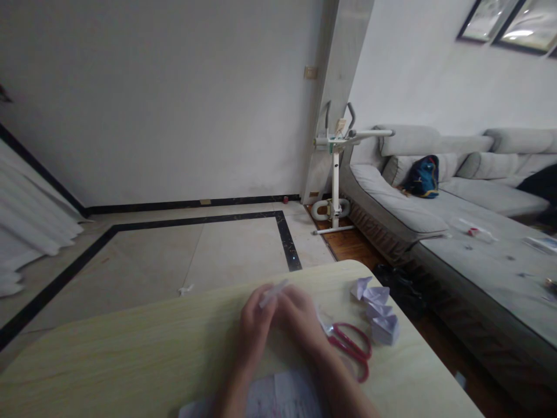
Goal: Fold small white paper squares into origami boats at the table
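Observation:
Close together above the table, my left hand (256,310) and my right hand (298,310) both grip a small folded strip of white paper (273,294). The fingers are partly blurred, and the paper's lower part is hidden by them. Scissors with red handles (353,345) lie just right of my right hand, their blades partly covered by it. Beyond them, several folded white paper pieces (378,310) stand in a row near the table's right edge. Beneath my forearms lies a sheet of paper with markings (282,395), partly hidden.
The pale wooden table (130,354) has a rounded far right corner. A grey sofa (474,261) stands to the right, with a blue backpack (424,177) on it. White exercise equipment (335,180) stands beyond the table. A white curtain (30,220) hangs at the left.

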